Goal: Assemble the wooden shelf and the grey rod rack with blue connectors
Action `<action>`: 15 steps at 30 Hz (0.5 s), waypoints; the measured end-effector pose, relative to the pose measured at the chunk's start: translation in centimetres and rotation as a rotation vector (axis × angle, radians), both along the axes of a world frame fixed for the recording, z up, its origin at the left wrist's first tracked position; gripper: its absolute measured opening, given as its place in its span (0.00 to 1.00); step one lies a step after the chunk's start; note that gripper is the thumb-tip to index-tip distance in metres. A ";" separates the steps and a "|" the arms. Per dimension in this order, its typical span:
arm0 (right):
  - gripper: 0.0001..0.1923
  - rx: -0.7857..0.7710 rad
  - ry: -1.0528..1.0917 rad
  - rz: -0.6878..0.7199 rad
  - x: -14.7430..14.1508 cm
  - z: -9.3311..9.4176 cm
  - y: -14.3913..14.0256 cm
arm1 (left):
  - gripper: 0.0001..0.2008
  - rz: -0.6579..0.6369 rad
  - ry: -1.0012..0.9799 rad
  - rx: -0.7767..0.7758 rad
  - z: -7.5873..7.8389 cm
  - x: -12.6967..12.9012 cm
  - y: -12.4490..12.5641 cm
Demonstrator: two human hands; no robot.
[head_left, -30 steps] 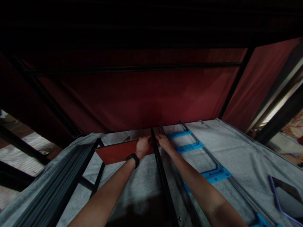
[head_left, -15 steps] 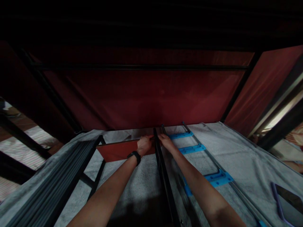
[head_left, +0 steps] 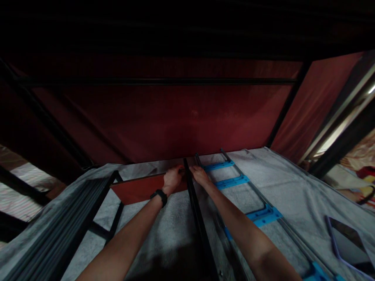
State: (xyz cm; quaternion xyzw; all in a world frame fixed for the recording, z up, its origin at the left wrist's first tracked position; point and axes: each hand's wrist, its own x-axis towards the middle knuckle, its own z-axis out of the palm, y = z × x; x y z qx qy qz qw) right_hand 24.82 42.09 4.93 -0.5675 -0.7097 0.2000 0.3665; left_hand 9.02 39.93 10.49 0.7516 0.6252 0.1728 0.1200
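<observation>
Up at the far end of the grey mattress [head_left: 293, 195], both hands are on that black metal bar [head_left: 195, 212]: left hand [head_left: 172, 178] curled around its top by the red panel [head_left: 137, 189], right hand [head_left: 198, 174] gripping the other side, blue-rung ladder [head_left: 234, 181] just beside.

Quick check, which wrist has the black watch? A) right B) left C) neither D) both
B: the black watch sits on the wrist just behind the left hand, while the forearm behind the right hand is bare.
</observation>
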 end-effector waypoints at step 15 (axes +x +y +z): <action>0.17 -0.029 -0.205 -0.045 -0.7 1.2 -1.4 | 0.25 -0.139 0.097 0.041 -0.2 -0.8 0.2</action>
